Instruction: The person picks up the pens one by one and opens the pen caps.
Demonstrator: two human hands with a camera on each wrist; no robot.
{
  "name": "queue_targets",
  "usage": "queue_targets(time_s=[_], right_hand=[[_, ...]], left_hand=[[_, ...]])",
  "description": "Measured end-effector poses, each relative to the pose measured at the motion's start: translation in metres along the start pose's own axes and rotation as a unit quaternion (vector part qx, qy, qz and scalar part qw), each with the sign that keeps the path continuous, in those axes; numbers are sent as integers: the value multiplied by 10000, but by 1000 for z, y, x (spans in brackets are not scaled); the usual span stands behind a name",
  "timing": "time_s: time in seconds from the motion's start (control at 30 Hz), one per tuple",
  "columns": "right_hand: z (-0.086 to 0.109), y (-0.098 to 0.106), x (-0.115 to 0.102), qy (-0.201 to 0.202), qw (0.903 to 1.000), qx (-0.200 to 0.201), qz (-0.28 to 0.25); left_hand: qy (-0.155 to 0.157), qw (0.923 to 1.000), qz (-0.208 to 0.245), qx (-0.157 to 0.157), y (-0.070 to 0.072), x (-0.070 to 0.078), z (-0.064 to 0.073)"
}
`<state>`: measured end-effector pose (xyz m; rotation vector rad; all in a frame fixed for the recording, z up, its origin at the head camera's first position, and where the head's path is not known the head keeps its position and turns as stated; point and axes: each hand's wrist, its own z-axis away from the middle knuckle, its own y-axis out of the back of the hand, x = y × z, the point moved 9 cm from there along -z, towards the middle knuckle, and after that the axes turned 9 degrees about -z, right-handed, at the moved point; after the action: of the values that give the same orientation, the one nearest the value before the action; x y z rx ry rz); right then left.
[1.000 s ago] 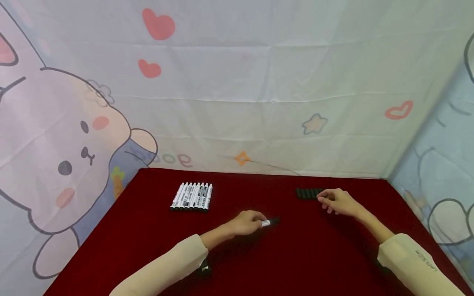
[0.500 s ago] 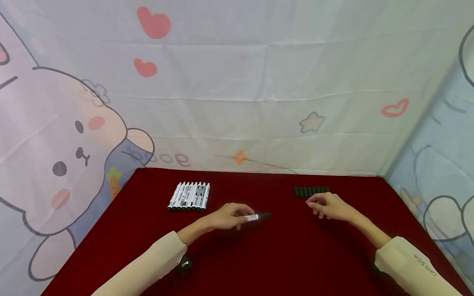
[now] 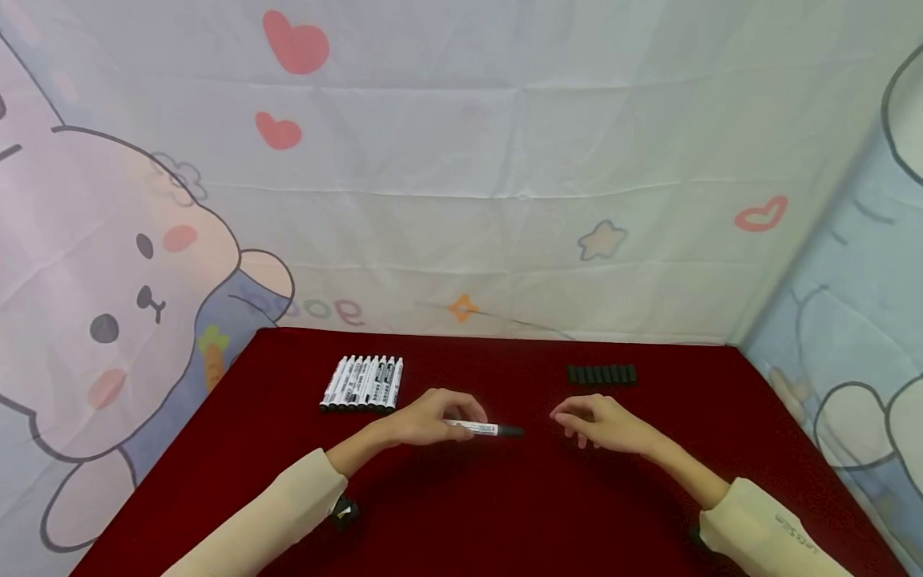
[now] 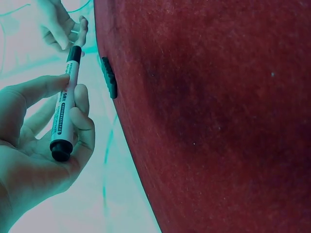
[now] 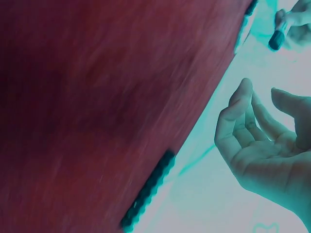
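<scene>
My left hand (image 3: 431, 418) pinches a white marker (image 4: 63, 104) between thumb and fingers above the table. The marker lies nearly level in the head view, its black cap (image 3: 510, 431) pointing right. Across from that cap, a short gap away, is my right hand (image 3: 604, 423), fingers loosely bent and holding nothing. In the right wrist view its thumb and fingertips (image 5: 245, 87) stand apart. Behind it, a row of short black caps (image 3: 602, 374) sits on the table. White markers (image 3: 363, 383) lie side by side beyond my left hand, black ends toward me.
A dark red cloth (image 3: 476, 513) covers the table. A pale printed curtain (image 3: 461, 160) hangs behind its far edge and along both sides. Under my left sleeve a small black object (image 3: 344, 511) shows.
My left hand has shifted left with the marker, showing more of its barrel. My right hand has moved left and nearer to me, away from the black caps, toward the marker.
</scene>
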<state>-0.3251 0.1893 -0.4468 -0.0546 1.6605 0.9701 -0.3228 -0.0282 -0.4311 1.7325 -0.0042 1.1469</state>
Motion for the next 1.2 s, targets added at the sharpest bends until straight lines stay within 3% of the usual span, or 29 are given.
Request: queue_targets(time_s=[0.23, 0.47, 0.9, 1.2], right_hand=[[-12, -26, -12, -337, 9958, -458, -716], [-16, -47, -16, -471, 9871, -812, -1298], [-15, -71, -18, -736, 9780, -1132, -1592], [-17, -76, -19, -817, 9686, -1335, -1930]], left_hand=[[-240, 9996, -55, 154, -3, 5, -3], [-259, 9994, -41, 222, -8, 7, -3], [-189, 9995, 5, 236, -11, 10, -2], [-472, 9986, 49, 218, -16, 17, -3]])
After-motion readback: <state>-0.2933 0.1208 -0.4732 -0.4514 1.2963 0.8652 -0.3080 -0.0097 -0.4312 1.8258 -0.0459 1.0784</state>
